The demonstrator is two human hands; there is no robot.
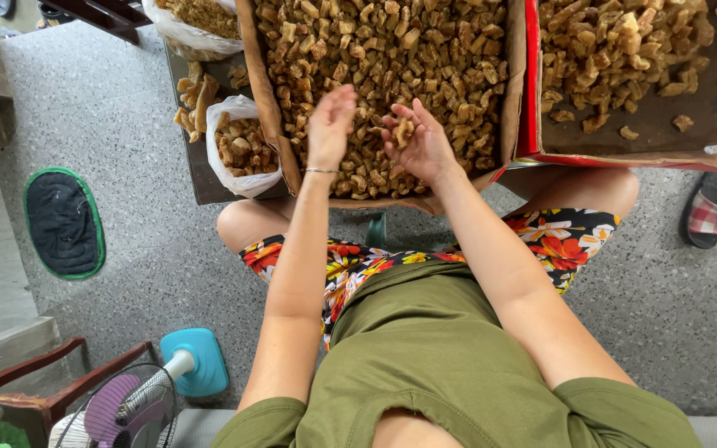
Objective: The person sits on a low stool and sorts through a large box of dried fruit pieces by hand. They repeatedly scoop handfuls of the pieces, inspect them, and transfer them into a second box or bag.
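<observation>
Both hands are up over the big cardboard box (269, 99) packed with brown dried chunks (392, 50). The right hand (421, 148) is cupped around one small dried piece (404, 130), fingers curled loosely on it. Left hand (329, 124) is flat and open, holding nothing, just beside it.
</observation>
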